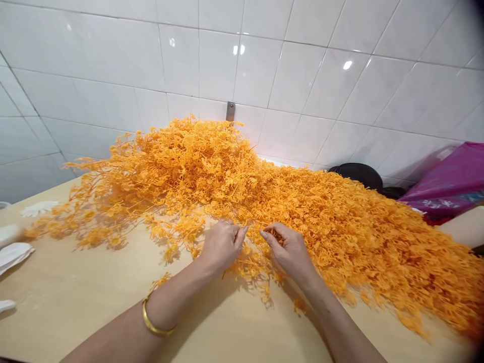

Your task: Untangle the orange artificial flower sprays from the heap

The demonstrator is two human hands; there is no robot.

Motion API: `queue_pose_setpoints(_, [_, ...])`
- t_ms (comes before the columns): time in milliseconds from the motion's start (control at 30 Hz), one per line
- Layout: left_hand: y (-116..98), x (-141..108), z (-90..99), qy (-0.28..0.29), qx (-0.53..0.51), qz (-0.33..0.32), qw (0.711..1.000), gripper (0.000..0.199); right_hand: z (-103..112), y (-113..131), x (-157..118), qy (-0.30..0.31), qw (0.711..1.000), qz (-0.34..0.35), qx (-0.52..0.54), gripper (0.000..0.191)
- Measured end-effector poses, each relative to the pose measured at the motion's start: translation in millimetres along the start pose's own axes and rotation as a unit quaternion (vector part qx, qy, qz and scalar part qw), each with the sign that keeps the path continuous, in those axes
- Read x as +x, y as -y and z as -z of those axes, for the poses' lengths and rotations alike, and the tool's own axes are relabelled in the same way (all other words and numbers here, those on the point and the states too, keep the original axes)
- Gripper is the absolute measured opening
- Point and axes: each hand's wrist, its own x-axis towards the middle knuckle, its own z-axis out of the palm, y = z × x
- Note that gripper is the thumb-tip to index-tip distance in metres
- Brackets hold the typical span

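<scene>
A large heap of orange artificial flower sprigs [333, 227] spreads over the table, with thin stems and small frilly heads. At the heap's front edge, my left hand [223, 244] is closed, its thumb pressed to the fingers around an orange sprig that hangs below it. Just to the right, my right hand [289, 247] pinches thin orange stem pieces between thumb and forefinger. A small gap separates the two hands, with orange strands [249, 264] under and between them. The exact part each hand grips is partly hidden by the fingers.
The pale wooden table [94, 302] meets a white tiled wall [257, 60]. Black round objects [359, 175] and a purple plastic bag [446, 176] sit at the back right. White items [15, 256] lie on the left. Part of another person's arm [463, 227] shows at the right.
</scene>
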Motion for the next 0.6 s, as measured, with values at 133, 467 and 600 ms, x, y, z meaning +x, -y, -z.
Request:
queue_pose_setpoints(133, [-4,-1,7.5,-0.113,0.012,-0.035,0.993,0.017,-3,0,-2,0.018,0.999,0.012,-0.024,0.022])
queue_pose_setpoints(467, [-7,-3,1.3,0.002,-0.076,-0.131,0.988,0.034,-6,1,-4,0.06,0.997,0.032,-0.03,0.013])
queue_pose_setpoints(600, [-7,-2,1.6,0.006,-0.118,-0.085,0.989,0.035,3,1,0,0.077,0.993,0.0,0.093,0.019])
